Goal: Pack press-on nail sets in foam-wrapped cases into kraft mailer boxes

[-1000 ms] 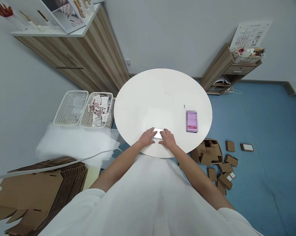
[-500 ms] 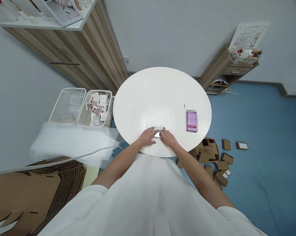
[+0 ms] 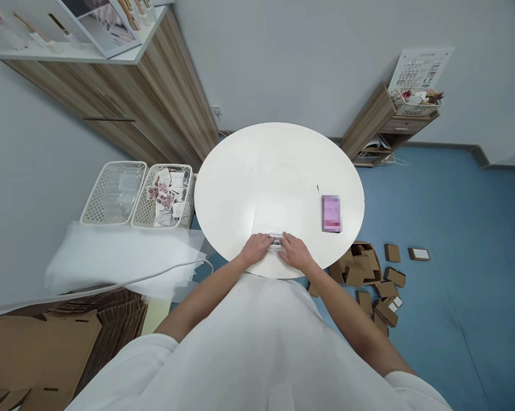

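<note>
At the near edge of a round white table (image 3: 278, 154), a small clear pack (image 3: 276, 240) with little dark and bluish pieces in it lies between my hands. My left hand (image 3: 257, 247) is closed on its left end, fingers over the top. My right hand (image 3: 295, 251) grips the right end in the same way. A thin whitish sheet (image 3: 268, 214) seems to lie flat just beyond the pack, its outline faint. Fingers cover both ends of the pack, and its exact kind is too small to make out.
A phone-like pink-screened thing (image 3: 331, 214) lies at the table's right. To the left stand a basket of cards (image 3: 141, 214) and a basket of clear packaging (image 3: 95, 214), above white foam sheets (image 3: 120, 251) and stacked flat cardboard (image 3: 47, 348). Small brown boxes (image 3: 385, 289) litter the floor at right.
The fingers have shifted on the pack, which now looks turned or wrapped a little, with less of its shiny front showing. The whole view has tilted slightly.
</note>
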Demonstrator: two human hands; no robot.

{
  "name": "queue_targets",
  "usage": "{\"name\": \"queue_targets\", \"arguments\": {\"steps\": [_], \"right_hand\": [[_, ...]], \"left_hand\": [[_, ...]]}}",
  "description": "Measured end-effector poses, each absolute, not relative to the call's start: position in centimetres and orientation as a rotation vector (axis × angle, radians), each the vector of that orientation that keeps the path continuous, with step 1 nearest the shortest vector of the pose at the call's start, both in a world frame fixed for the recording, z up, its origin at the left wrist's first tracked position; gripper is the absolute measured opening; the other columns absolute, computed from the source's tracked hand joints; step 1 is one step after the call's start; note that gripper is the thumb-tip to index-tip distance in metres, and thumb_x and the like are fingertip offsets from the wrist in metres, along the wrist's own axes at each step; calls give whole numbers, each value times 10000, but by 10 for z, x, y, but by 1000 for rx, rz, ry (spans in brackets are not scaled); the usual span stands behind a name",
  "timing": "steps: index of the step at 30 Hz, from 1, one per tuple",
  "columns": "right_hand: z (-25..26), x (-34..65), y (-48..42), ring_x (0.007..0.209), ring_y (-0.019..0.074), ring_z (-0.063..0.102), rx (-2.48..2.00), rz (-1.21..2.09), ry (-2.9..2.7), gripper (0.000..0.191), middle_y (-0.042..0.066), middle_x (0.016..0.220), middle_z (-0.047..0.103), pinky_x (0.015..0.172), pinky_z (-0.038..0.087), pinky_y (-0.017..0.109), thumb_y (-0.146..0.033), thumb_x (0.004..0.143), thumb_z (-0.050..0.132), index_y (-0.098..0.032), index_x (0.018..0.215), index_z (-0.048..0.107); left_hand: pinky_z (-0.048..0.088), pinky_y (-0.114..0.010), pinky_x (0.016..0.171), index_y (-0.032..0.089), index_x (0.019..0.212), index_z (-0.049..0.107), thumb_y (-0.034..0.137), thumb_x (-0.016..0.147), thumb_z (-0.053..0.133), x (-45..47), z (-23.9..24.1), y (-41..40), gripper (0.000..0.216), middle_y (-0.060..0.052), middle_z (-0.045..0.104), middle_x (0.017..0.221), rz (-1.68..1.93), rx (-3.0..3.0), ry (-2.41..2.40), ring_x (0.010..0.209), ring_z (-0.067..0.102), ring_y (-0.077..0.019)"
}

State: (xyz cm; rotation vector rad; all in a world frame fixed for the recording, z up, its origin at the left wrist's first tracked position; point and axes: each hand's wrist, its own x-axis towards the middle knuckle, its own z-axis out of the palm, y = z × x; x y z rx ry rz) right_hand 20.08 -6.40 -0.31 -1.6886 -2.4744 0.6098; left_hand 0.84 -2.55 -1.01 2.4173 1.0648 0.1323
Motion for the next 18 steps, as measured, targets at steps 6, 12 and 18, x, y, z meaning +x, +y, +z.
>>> {"name": "queue_targets", "arguments": {"steps": [6,12,18], "right_hand": [[1,197,-80,1030,254,504,-1739,615,-2394,309,112,1181,524,829,402,398,-218,833,424,-216,1136,486],[-1,196,-90,968,234,562,-1767,711,-2215,338,81,1170,552,795,435,380,-214,871,315,-237,1141,517],[-1,206,-95,947,205,570,-1761,844,-2054,339,56,1073,610,803,455,367,-271,867,334,-233,1159,503]], "left_hand": [[378,-387,871,260,1143,486,97,750,436,9,-3,-31,429,-68,538,1118,120,2383,1082,1030,490,-220],[395,-372,864,240,1171,466,250,810,438,2,5,-43,362,-66,569,1110,209,2266,1061,1011,520,-218],[405,-346,858,245,1071,539,388,855,363,-4,12,-47,313,-42,623,1030,263,2079,1056,936,568,-197]]}}
